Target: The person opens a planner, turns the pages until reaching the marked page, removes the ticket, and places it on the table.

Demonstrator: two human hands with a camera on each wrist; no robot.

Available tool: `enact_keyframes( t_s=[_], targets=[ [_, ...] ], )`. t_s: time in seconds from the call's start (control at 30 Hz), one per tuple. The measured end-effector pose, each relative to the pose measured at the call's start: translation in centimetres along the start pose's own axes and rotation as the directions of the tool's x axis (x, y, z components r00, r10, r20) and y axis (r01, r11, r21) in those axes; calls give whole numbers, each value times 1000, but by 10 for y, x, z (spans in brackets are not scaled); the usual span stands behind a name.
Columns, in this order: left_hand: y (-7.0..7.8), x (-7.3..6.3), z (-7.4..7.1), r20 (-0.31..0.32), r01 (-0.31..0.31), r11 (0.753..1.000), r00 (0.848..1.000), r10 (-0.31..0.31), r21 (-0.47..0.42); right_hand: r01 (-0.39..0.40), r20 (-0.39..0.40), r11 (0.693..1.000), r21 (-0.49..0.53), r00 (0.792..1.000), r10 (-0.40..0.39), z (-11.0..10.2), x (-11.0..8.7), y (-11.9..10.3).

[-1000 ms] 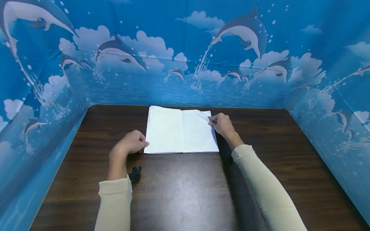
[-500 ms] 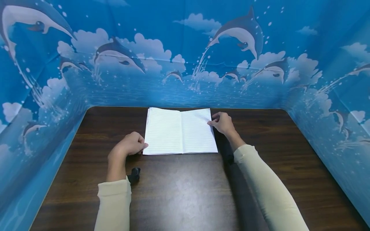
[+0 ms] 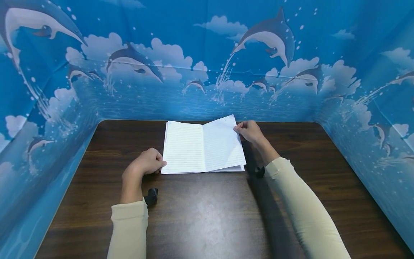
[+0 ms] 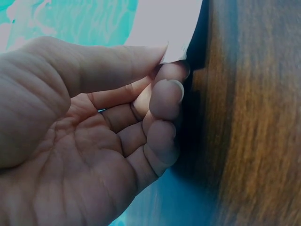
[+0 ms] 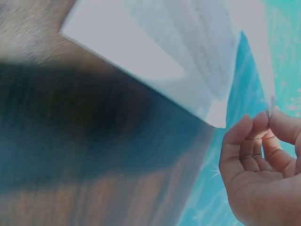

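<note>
A lined notebook lies spread open near the table's far edge. My left hand pinches its near left corner between thumb and forefinger; in the left wrist view the thumb presses on the white paper from above, the other fingers curled below. At the right side my right hand pinches the outer edge of a lifted page, which slants up off the pages beneath. The right wrist view shows that page hanging from the thumb and fingertips, with the lower pages apart from it.
The dark wood table reaches out on every side of the notebook. A blue dolphin-print cloth hangs behind it and along both sides. Small black devices are worn at the wrists.
My right hand has moved up and slightly away, raising the right-hand page off the ones below. The left hand stays at the near left corner.
</note>
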State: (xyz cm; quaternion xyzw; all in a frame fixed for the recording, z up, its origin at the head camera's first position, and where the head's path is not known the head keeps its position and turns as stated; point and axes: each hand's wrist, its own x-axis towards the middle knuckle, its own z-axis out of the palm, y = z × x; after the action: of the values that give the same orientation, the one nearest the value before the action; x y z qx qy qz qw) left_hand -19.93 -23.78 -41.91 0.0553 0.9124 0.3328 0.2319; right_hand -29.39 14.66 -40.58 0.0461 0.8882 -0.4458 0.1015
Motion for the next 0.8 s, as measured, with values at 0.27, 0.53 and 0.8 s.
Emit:
enact_keyframes(
  t_s=[0.27,0.53,0.8],
  targets=[
    [-1,0,1,-8,-4,1000,1000,4,-2,-9,20,999,48,1000,8,-5,-4,-19],
    [-2,2,1,-11,-1,1000,1000,1,-5,-26,49,997,73,999,22,-9,-6,-32],
    [-2,2,0,-2,1,1000,1000,-1,-8,-9,114,986,169,993,-10,-10,-9,-50]
  ],
)
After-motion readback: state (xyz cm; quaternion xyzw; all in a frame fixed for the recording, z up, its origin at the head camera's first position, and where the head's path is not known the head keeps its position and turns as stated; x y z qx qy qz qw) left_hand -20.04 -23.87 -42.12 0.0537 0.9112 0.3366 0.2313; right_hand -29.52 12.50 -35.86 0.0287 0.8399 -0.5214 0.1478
